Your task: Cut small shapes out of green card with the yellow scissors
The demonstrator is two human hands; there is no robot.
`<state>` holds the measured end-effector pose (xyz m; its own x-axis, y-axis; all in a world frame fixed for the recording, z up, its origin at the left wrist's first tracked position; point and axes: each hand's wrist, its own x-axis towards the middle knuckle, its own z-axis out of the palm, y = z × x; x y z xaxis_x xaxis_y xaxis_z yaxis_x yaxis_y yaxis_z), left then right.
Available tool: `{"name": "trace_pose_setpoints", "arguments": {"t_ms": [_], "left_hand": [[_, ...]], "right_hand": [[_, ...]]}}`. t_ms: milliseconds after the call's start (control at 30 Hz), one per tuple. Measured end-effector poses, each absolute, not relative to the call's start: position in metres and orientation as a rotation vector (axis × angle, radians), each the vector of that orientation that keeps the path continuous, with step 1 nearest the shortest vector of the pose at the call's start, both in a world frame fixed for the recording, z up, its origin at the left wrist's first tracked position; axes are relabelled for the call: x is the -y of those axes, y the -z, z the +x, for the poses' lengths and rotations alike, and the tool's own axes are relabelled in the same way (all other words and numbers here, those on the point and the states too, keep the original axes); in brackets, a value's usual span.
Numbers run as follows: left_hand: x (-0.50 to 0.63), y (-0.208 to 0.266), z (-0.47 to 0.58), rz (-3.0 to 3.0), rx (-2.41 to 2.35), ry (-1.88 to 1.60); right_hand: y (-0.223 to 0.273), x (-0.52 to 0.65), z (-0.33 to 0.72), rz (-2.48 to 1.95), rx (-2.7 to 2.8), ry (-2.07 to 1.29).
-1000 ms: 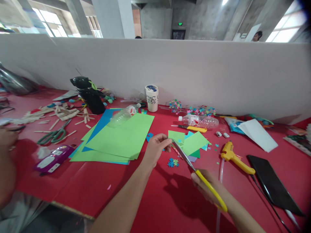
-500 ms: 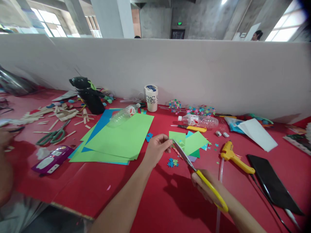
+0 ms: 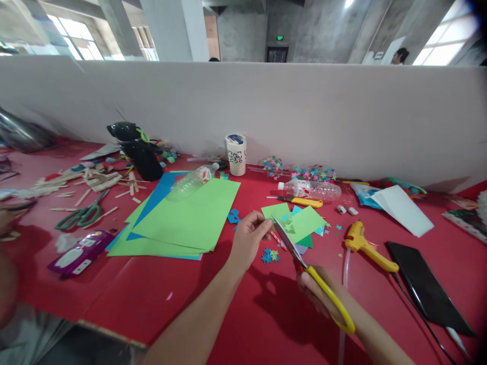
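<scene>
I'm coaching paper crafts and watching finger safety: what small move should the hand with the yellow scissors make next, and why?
I'd probably have the right hand draw the yellow-handled scissors back slightly before any cut. The blade tips lie very close to the left hand, whose thumb and fingers are pinched together; whether they hold a scrap is unclear.

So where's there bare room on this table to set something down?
Two patches: nearer you than the blue stars, between your forearms; and before the green sheets, except a pink scrap. Crowded: the left, with wooden sticks and a purple device.
</scene>
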<state>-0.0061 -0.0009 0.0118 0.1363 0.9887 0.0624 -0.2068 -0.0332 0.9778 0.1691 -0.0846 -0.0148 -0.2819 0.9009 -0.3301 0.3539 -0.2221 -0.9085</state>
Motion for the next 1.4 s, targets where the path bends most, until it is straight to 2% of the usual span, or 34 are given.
{"name": "trace_pose_setpoints", "arguments": {"t_ms": [767, 1400], "left_hand": [[0.007, -0.004, 0.004, 0.934, -0.822, -1.278], [0.007, -0.001, 0.008, 0.827, -0.820, -1.241]], "right_hand": [[0.012, 0.087, 0.157, -1.579, 1.431, -1.469], [0.029, 0.088, 0.152, -1.553, 1.364, -1.460]]}}
